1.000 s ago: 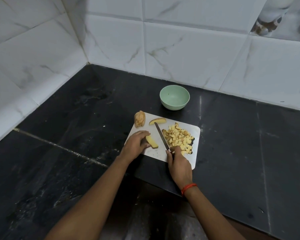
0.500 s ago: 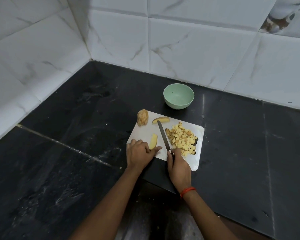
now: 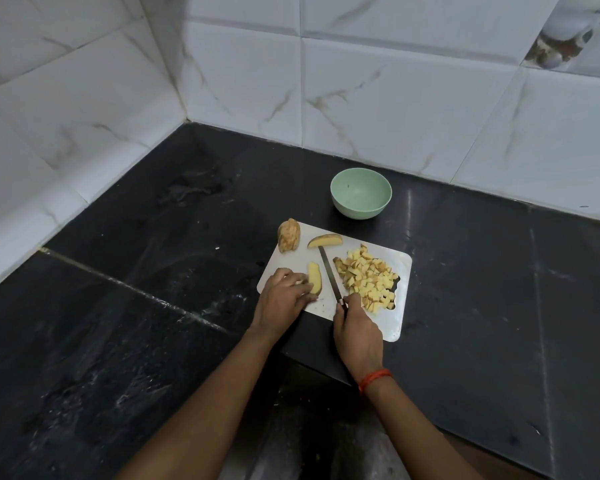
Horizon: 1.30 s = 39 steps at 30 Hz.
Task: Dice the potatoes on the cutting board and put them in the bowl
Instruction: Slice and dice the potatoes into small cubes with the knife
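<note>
- Yellow potato wedge [image 3: 314, 278] is pinned on the cutting board [image 3: 395, 323] by curled fingers of the left hand [image 3: 284, 299]; the knife [image 3: 329, 275] is gripped by the right hand [image 3: 357, 332].
- Wedge is judged firm, wet-slippery; skin side is best held.

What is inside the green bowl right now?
The bowl shows only its bare green inside, with nothing in it. Its near inner wall is hidden behind the rim.

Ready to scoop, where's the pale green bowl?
Head view: the pale green round bowl sits on the black counter just beyond the white cutting board's far edge, slightly right of centre.
</note>
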Available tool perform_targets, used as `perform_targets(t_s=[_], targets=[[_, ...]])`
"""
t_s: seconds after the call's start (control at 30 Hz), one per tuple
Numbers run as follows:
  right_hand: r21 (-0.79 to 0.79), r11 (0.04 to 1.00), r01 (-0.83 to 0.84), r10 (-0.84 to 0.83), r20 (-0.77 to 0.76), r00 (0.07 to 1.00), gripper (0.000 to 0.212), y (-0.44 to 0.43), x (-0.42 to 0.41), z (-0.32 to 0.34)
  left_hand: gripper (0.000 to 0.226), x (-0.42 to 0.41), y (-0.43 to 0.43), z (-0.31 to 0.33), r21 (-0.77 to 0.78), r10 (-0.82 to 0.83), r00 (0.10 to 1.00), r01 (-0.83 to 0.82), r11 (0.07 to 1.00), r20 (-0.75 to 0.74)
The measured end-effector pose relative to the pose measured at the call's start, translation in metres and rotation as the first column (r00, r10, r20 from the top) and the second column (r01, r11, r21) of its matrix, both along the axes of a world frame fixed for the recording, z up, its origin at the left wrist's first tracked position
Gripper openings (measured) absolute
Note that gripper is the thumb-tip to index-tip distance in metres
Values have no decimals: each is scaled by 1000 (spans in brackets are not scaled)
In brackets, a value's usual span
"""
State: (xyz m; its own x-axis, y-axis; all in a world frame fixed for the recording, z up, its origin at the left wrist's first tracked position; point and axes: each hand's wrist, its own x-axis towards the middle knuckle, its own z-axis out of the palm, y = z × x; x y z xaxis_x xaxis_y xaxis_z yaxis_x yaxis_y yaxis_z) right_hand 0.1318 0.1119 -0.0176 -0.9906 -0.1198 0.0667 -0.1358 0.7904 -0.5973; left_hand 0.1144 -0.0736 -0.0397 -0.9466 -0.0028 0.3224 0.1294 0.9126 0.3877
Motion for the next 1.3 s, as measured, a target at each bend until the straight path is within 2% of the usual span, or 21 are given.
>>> perform_targets(t_s=[0.1, 0.23, 0.53, 0.73, 0.97, 1.13, 1.23, 1.3], targets=[[57, 998, -6, 5, 13, 1000, 14, -5, 0, 4, 20, -3, 13, -1, -30, 44, 999, -43, 999, 18], [154, 986, -68, 68, 1, 998, 11, -14, 0, 8, 19, -5, 19, -10, -22, -26, 1000, 26, 999, -14], [314, 933, -173, 171, 35, 985, 14, -15, -2, 15, 12, -7, 18, -13, 141, -9, 1000, 6, 990, 19], [307, 932, -193, 190, 38, 981, 2, -6, -1, 7, 21, -2, 18, -10, 174, -18, 1000, 14, 985, 22], [319, 929, -186, 180, 49, 983, 3, -4, 3, 5, 24, 0, 18, -7, 203, -15, 1000, 10, 979, 25], [431, 882, -190, 207, 9, 978, 37, -19, -2, 9, 30, 1, 16, -3, 235, -20, 999, 9, 972, 45], [518, 831, -205, 250, -18, 968, 39, -28, -4, 8, 32, 2, 15, -1, 251, -40, 997, 23, 968, 64], [522, 824, -221, 253, 12, 968, 41, -33, -11, 10, 35, 2, 14, -1, 256, -35, 996, 14, 967, 77]])
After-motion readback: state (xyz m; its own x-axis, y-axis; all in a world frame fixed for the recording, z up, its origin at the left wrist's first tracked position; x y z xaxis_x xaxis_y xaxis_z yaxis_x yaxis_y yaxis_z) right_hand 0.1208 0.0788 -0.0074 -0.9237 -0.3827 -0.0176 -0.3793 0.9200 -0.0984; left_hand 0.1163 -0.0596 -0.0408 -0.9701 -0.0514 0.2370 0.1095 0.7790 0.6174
